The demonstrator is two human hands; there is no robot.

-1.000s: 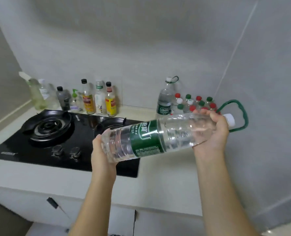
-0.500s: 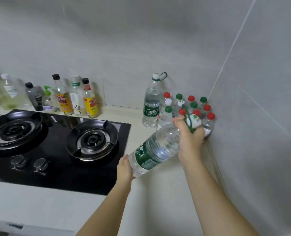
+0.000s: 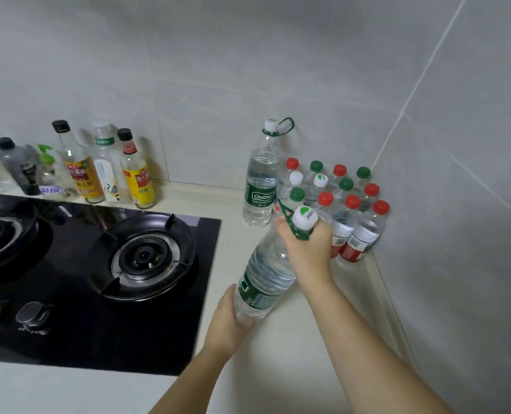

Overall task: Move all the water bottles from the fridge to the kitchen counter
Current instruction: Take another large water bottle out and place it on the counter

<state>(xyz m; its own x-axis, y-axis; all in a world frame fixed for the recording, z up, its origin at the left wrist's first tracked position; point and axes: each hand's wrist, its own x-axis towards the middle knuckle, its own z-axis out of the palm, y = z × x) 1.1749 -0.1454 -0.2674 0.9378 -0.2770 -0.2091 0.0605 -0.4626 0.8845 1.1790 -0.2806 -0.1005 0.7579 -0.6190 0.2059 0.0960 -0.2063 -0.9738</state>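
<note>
A large clear water bottle (image 3: 264, 276) with a green label, white cap and green carry loop tilts over the cream counter (image 3: 293, 348). My right hand (image 3: 306, 246) grips its neck just under the cap. My left hand (image 3: 229, 316) cups its base from below. Behind it stands a second large bottle (image 3: 261, 186) of the same kind, upright against the wall. To the right, several small water bottles (image 3: 347, 210) with red, green and white caps are packed into the corner.
A black two-burner gas hob (image 3: 104, 264) fills the left of the counter. Several sauce and oil bottles (image 3: 104, 171) line the back wall behind it. Grey tiled walls meet in a corner on the right.
The held bottle has swung from lying nearly level to steeply tilted and has come down toward the counter near the corner. My view has shifted right and lower.
</note>
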